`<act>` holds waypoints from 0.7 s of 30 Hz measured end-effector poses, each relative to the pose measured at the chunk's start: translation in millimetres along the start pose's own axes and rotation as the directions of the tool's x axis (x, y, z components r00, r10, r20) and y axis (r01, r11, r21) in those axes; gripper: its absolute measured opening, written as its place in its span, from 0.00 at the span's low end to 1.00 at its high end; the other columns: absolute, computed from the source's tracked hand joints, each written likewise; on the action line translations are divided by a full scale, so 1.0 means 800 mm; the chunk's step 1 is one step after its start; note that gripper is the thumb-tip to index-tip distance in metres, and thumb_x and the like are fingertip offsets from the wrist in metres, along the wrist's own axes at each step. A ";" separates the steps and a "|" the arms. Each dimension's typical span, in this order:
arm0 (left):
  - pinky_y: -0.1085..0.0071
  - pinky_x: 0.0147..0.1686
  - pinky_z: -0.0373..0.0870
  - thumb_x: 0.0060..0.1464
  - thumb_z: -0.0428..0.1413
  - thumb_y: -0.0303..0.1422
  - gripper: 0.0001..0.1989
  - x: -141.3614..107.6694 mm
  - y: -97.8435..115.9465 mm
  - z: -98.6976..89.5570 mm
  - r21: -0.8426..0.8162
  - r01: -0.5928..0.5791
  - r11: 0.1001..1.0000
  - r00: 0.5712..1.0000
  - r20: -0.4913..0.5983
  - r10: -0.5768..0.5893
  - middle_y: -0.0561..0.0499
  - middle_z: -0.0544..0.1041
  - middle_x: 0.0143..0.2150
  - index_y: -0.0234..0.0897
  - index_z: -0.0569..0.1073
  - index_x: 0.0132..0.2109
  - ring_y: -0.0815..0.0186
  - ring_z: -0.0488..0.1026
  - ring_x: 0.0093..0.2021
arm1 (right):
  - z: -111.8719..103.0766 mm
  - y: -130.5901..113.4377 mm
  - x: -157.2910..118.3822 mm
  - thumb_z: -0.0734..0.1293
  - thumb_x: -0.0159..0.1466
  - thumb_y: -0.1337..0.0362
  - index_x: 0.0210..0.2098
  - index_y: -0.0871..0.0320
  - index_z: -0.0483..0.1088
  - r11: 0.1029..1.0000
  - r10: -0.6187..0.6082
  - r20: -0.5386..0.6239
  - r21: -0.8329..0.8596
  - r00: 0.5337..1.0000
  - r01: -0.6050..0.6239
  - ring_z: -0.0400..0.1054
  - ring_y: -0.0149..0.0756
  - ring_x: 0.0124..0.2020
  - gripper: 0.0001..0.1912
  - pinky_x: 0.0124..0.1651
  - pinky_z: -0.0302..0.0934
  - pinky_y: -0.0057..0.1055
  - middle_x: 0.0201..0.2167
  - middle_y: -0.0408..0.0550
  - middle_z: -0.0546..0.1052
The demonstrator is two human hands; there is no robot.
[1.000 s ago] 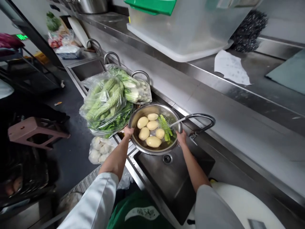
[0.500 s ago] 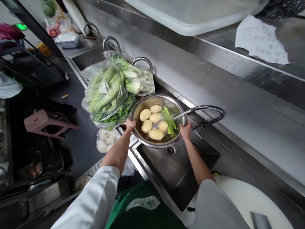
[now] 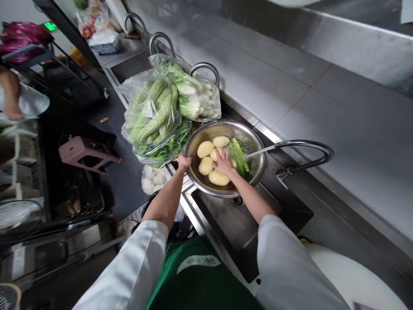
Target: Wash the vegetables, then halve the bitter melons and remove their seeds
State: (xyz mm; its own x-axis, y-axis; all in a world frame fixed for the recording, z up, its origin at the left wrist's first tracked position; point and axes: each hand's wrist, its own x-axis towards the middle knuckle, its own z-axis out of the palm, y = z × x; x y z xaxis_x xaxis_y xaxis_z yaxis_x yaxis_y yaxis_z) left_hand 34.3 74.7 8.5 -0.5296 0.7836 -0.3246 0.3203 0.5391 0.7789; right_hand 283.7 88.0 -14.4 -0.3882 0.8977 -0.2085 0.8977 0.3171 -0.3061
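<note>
Left hand (image 3: 184, 162) grasping 1 steel bowl (image 3: 211, 131) by rim; right hand (image 3: 225, 163) spread, unclenched, among 6 potatoes (image 3: 219, 178).

Soft, cool light leaves the wall (image 3: 258, 73) pale and the lower left dim

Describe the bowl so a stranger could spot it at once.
Start at the steel sink beside the running tap. Over its far end is the bowl, held at the edge by the left hand, the right hand inside on potatoes. Unlike the bagged greens beside it, it is round, shiny metal, and water streams into it.
</note>
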 end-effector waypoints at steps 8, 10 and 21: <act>0.68 0.40 0.78 0.45 0.62 0.24 0.20 0.001 0.001 -0.002 0.020 0.003 1.000 1.000 -0.010 -0.003 0.37 0.83 0.44 0.26 0.78 0.48 0.53 0.82 0.43 | -0.002 0.045 0.002 0.62 0.67 0.49 0.75 0.71 0.36 0.978 0.206 0.103 -0.010 0.973 -0.206 0.39 0.67 0.74 0.50 0.71 0.40 0.61 0.74 0.72 0.46; 0.68 0.41 0.78 0.45 0.62 0.24 0.19 0.001 0.002 -0.002 0.011 -0.002 1.000 1.000 -0.008 0.002 0.37 0.83 0.44 0.26 0.79 0.47 0.53 0.82 0.44 | -0.002 0.042 0.001 0.64 0.66 0.52 0.74 0.76 0.40 0.976 0.215 0.127 -0.007 0.968 -0.215 0.40 0.69 0.73 0.49 0.70 0.43 0.59 0.73 0.75 0.47; 0.69 0.42 0.77 0.44 0.61 0.24 0.20 -0.003 0.005 -0.002 -0.012 -0.007 1.000 1.000 -0.004 0.007 0.38 0.83 0.44 0.27 0.78 0.48 0.55 0.81 0.44 | -0.049 0.111 -0.080 0.59 0.66 0.65 0.57 0.64 0.71 0.986 0.157 -0.354 0.107 0.922 -0.127 0.60 0.53 0.62 0.22 0.65 0.55 0.50 0.57 0.64 0.72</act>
State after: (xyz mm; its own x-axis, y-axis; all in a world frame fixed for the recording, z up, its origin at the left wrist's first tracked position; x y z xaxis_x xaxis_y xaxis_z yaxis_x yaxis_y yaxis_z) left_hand 36.0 74.6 13.3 -0.5308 0.7862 -0.3164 0.3149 0.5296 0.7876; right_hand 396.7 70.9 7.8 -0.1430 0.9858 0.0882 0.9121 0.1658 -0.3750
